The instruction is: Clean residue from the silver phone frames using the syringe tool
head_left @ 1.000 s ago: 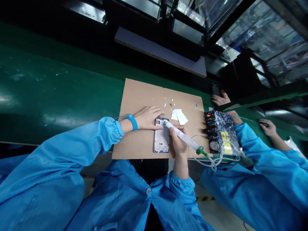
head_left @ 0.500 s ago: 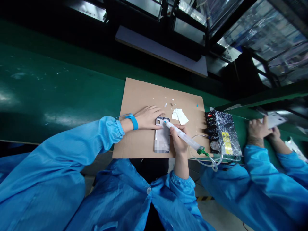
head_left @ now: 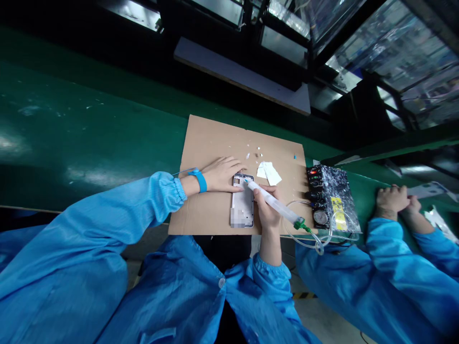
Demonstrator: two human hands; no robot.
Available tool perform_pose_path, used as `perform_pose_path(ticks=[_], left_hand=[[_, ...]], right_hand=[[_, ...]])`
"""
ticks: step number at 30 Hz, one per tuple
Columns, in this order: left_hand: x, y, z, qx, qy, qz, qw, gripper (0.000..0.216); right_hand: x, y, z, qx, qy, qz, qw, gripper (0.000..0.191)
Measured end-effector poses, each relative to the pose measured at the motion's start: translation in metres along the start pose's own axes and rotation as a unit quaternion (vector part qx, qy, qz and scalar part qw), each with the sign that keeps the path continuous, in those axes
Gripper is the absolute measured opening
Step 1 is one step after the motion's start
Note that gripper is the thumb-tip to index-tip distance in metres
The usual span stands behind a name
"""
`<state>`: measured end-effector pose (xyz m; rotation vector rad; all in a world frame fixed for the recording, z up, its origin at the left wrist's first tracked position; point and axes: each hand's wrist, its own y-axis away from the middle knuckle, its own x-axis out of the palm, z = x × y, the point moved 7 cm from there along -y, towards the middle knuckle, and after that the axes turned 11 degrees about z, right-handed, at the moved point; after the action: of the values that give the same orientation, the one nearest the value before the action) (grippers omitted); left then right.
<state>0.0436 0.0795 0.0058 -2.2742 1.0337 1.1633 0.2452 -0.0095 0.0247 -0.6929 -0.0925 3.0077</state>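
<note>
A silver phone frame [head_left: 242, 205] lies on a brown cardboard sheet [head_left: 208, 143]. My left hand [head_left: 222, 174], with a blue wrist strap [head_left: 199, 180], rests flat with fingers stretched out, touching the frame's upper left corner. My right hand [head_left: 268, 210] is closed around a clear syringe dispenser [head_left: 274, 203]. Its tip touches the top edge of the frame. A clear hose [head_left: 315, 239] runs from the syringe's green end.
A black control box [head_left: 332, 198] with lights, knobs and a gauge stands right of the cardboard. White scraps of paper [head_left: 268, 172] lie above the frame. A co-worker's hands [head_left: 392, 200] in blue sleeves hold a white part at the right. A green conveyor belt [head_left: 71, 134] runs behind.
The co-worker's hands left the control box and moved right, now holding a white part low on the belt. My own hands and the syringe have hardly moved.
</note>
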Motion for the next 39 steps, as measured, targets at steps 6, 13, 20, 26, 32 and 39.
perform_pose_path(ticks=[6, 13, 20, 26, 32, 39], left_hand=[[0.001, -0.001, 0.0, 0.0, -0.004, -0.003, 1.0, 0.072], [0.0, -0.001, -0.001, 0.003, -0.003, 0.0, 1.0, 0.073], [0.0, 0.0, -0.001, -0.003, 0.002, -0.003, 1.0, 0.074], [0.0, -0.001, 0.0, -0.007, -0.002, -0.002, 1.0, 0.076], [0.001, -0.001, 0.0, 0.004, -0.007, -0.013, 1.0, 0.076], [0.002, -0.001, 0.0, 0.015, -0.014, -0.023, 1.0, 0.073]], right_hand=[[-0.01, -0.002, -0.019, -0.002, -0.025, -0.029, 0.999, 0.056], [-0.009, -0.002, -0.024, -0.001, -0.03, -0.025, 0.999, 0.057], [-0.008, -0.002, -0.018, 0.007, -0.019, -0.014, 1.0, 0.056], [-0.007, -0.003, -0.017, 0.013, -0.035, -0.015, 0.999, 0.064], [-0.006, -0.003, -0.017, 0.019, -0.029, -0.012, 0.999, 0.07], [-0.006, -0.003, -0.018, 0.022, -0.019, -0.003, 1.0, 0.07]])
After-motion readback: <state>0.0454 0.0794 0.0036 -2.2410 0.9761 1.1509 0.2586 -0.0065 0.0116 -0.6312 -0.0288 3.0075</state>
